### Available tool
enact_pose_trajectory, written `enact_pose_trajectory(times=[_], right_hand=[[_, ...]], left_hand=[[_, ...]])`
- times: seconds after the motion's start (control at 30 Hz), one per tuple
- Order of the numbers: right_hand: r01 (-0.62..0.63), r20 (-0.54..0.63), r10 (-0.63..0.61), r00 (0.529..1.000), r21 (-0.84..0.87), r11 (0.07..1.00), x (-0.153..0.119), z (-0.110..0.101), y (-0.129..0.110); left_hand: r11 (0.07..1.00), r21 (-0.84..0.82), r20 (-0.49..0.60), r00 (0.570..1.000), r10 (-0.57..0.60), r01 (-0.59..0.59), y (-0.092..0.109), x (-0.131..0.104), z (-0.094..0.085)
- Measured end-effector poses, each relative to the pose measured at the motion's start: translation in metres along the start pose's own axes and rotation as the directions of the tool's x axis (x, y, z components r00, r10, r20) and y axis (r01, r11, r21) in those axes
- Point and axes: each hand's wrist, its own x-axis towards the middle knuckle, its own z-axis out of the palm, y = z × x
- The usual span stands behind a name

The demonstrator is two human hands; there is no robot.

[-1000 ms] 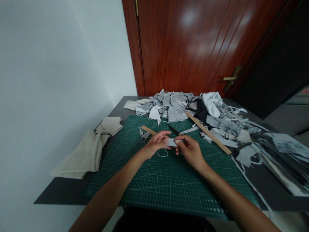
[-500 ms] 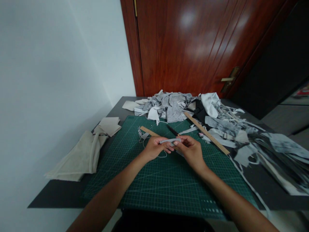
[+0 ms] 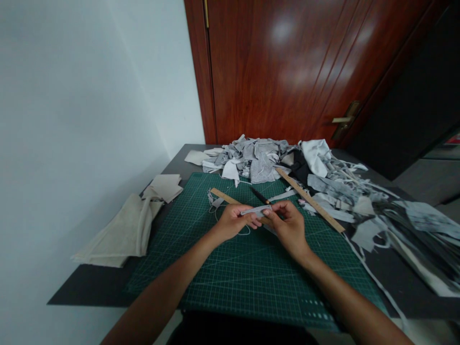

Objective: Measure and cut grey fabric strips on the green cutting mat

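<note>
Between my two hands, above the green cutting mat (image 3: 230, 278), is a small folded strip of grey fabric (image 3: 257, 210). My left hand (image 3: 232, 222) pinches its left end, and the fingers of my right hand (image 3: 289, 225) are closed on its right end, thumb on top. A thin pale cord (image 3: 244, 233) trails on the mat below my left hand. Just behind my hands lies a black-handled tool (image 3: 259, 195). One wooden ruler (image 3: 221, 194) runs partly behind my left hand, so its far end is hidden.
A heap of grey fabric scraps (image 3: 258, 155) lines the back of the dark table (image 3: 89, 287) and spreads right. A second wooden ruler (image 3: 311, 200) lies at the right. Beige cloth (image 3: 122, 232) is at the left. Behind stands a brown door (image 3: 273, 72).
The view has shifted slightly, so everything sits a little further right. Both hands keep their hold on the grey strip, which is tilted slightly differently.
</note>
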Motion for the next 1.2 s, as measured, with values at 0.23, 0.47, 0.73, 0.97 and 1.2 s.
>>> enact_pose_trajectory(times=[0.23,0.47,0.73,0.97,1.2], right_hand=[[0.019,0.032,-0.02,0.999,0.025,1.0,0.0,-0.002,0.002],[0.126,0.13,-0.114,0.985,-0.086,0.988,-0.004,-0.003,0.005],[0.071,0.091,-0.068,0.994,-0.032,0.997,-0.002,-0.001,0.006],[0.072,0.14,-0.062,0.988,-0.067,0.995,-0.003,-0.002,0.003],[0.183,0.306,-0.138,0.942,-0.122,0.975,0.0,-0.013,0.019]], left_hand=[[0.986,0.161,-0.007,0.999,0.048,-0.046,0.002,0.0,-0.002],[0.974,0.225,0.021,1.0,0.018,-0.023,0.001,-0.004,0.006],[0.978,-0.163,0.0,0.992,-0.129,0.128,-0.012,-0.002,0.018],[0.986,-0.13,0.009,0.994,-0.107,0.107,-0.008,-0.003,0.019],[0.99,0.029,0.001,0.991,-0.135,0.135,-0.012,-0.008,0.022]])
